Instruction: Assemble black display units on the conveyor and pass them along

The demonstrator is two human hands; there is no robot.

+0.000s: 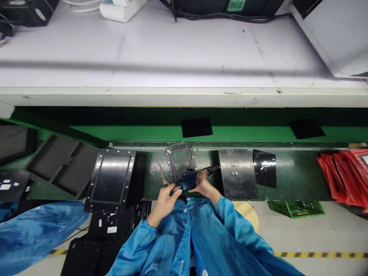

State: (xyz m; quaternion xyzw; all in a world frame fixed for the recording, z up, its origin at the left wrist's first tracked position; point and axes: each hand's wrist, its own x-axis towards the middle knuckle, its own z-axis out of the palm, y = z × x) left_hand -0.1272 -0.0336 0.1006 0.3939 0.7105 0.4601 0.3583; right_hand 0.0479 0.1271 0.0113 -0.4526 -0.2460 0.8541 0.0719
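I've got open bench (300, 170) between glossy sheet (265, 170) and red packets (342, 178); framed plate (110, 176) blocks, left of my left fingers (167, 193).

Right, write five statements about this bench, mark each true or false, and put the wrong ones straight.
1. Both the left hand and the right hand touch the dark glossy sheet. True.
2. The red packets lie at the far left of the picture. False: they are at the far right.
3. A small frame with an opening lies on the green bench, just beyond the hands. True.
4. The green crate stands on the white shelf. False: it shows low down, past the bench's near edge.
5. The person's sleeves are red. False: they are blue.
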